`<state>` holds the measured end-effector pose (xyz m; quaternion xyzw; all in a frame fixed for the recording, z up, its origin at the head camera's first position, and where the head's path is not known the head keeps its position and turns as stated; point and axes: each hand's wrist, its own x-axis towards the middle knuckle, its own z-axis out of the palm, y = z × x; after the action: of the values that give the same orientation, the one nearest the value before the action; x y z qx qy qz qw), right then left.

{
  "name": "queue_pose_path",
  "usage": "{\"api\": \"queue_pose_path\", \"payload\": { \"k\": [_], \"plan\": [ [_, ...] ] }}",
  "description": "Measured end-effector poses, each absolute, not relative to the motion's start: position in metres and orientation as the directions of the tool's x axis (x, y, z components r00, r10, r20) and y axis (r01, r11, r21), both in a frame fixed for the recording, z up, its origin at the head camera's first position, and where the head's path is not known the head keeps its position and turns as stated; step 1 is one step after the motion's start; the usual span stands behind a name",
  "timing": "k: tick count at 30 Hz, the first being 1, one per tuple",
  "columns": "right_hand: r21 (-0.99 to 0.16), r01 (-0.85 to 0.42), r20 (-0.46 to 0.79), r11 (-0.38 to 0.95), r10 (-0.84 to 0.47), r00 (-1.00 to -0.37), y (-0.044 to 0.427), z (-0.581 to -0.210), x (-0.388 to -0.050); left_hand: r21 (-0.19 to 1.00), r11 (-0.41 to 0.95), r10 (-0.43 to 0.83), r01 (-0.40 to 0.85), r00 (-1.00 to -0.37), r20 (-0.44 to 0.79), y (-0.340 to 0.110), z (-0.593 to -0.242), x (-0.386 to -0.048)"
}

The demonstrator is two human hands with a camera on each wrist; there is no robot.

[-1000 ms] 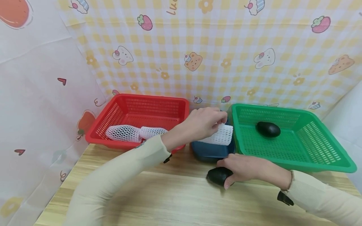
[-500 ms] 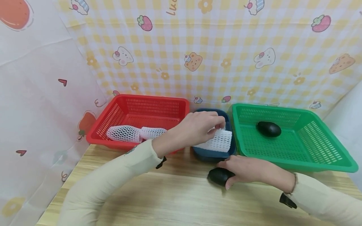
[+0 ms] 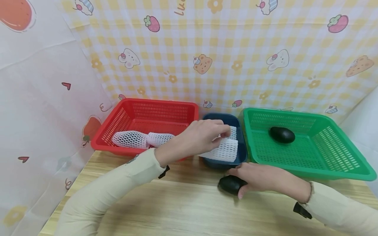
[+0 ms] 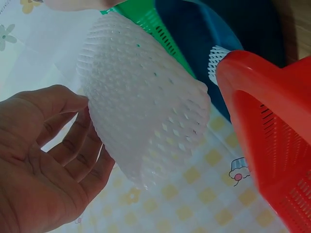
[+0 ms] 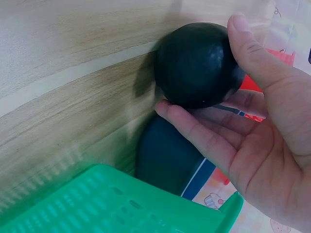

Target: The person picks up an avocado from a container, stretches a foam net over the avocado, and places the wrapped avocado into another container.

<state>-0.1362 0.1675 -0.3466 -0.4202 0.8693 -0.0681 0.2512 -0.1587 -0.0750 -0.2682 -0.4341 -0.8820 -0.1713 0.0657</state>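
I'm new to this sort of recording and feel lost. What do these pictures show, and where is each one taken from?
There is no machine: these are a person's two bare hands. The wide picture comes from a camera on the head; each close one, from a camera on a wrist. On the wooden table stand a red basket, a blue tub and a green basket. The left hand pinches a white foam net over the tub. The right hand holds a dark, eggplant-like item. A similar one lies in the green basket.

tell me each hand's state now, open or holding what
Left hand: closed, pinching a white foam net.
Right hand: closed, holding a dark oval object.
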Motion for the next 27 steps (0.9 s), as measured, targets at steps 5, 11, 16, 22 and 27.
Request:
{"api": "queue_pose_path", "payload": {
  "k": [5,11,16,22,27],
  "plan": [
    [-0.305,-0.709,-0.372,0.636,-0.765,-0.526,0.167,-0.344,-0.135,0.245,0.557,0.743,0.794,-0.608,0.280,-0.075,-0.269,-0.160],
    [-0.311,-0.709,-0.359,0.633,-0.769,-0.529,0.168,-0.338,-0.133,0.243,0.556,0.748,0.795,-0.606,0.272,-0.075,-0.268,-0.160],
    [-0.327,-0.715,-0.331,0.619,-0.783,-0.527,0.167,-0.329,-0.130,0.242,0.559,0.748,0.793,-0.608,0.267,-0.075,-0.269,-0.161],
    [-0.321,-0.751,-0.268,0.577,-0.816,-0.513,0.168,-0.318,-0.128,0.230,0.568,0.743,0.790,-0.612,0.271,-0.076,-0.270,-0.163],
    [-0.378,-0.738,-0.208,0.559,-0.828,-0.521,0.172,-0.310,-0.130,0.235,0.569,0.740,0.788,-0.615,0.273,-0.076,-0.270,-0.166]
  ]
}}
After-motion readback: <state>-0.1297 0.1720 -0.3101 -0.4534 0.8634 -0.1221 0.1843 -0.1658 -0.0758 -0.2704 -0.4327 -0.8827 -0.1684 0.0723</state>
